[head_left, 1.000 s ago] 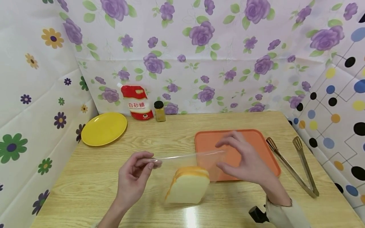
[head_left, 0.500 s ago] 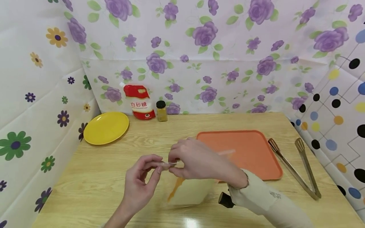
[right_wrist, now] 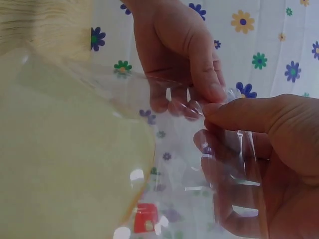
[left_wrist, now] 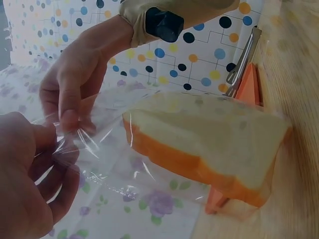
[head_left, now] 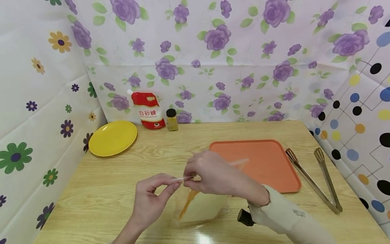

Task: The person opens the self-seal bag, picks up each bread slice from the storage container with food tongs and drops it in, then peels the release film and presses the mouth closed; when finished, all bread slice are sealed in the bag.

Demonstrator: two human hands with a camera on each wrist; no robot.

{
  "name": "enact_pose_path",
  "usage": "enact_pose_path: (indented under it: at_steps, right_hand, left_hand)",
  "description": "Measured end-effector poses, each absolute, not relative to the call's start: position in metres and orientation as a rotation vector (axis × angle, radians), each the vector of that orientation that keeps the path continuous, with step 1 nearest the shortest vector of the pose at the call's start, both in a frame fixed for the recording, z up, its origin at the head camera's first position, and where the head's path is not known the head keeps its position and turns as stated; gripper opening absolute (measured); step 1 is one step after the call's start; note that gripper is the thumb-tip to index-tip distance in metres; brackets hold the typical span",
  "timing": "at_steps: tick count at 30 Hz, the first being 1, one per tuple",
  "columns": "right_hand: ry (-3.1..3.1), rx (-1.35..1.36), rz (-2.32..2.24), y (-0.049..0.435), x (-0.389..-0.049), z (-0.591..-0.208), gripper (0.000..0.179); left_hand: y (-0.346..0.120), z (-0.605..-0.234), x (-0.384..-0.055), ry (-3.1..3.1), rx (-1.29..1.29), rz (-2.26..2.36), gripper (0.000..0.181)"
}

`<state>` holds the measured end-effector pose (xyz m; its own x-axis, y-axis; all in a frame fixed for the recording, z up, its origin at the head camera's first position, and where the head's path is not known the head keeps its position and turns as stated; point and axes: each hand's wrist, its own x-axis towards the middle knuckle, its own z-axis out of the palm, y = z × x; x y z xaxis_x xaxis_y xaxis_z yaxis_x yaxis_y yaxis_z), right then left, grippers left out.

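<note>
Sliced bread (head_left: 204, 207) with a pale face and orange-brown crust sits inside a clear plastic bag (left_wrist: 112, 172). In the head view the bag is upright above the table, its bottom near the wood. My left hand (head_left: 152, 196) pinches the bag's top edge between thumb and fingertips. Right beside it, my right hand (head_left: 210, 173) pinches the same edge, and its fingers partly cover the bread in the head view. The right wrist view shows the left hand's thumb (right_wrist: 202, 64) and the right hand's thumb (right_wrist: 244, 114) almost meeting at the film.
Behind the hands on the right lies an orange tray (head_left: 274, 162), with metal tongs (head_left: 323, 189) spread beside it. A yellow plate (head_left: 112, 139), a red-and-white sugar pouch (head_left: 149, 110) and a black-capped spice jar (head_left: 172, 120) stand along the back left.
My right hand has come left from over the tray and now pinches the bag's edge beside my left hand. Since half a second ago, only the fingers have shifted slightly.
</note>
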<state>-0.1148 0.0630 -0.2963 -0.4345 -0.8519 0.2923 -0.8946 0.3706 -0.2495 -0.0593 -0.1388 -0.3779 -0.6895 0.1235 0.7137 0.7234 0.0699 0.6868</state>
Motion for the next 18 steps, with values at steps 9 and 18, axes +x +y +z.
enact_pose_path:
  at_steps: [9, 18]
  right_hand:
    - [-2.529, 1.519, 0.624, 0.100, -0.119, -0.305, 0.006]
    - [-2.601, 1.405, 0.626, 0.137, -0.117, -0.308, 0.007]
  left_hand:
    - [-0.142, -0.383, -0.059, -1.853, -0.790, -1.593, 0.004]
    - [-0.144, -0.385, -0.062, -1.860, -0.777, -1.633, 0.013]
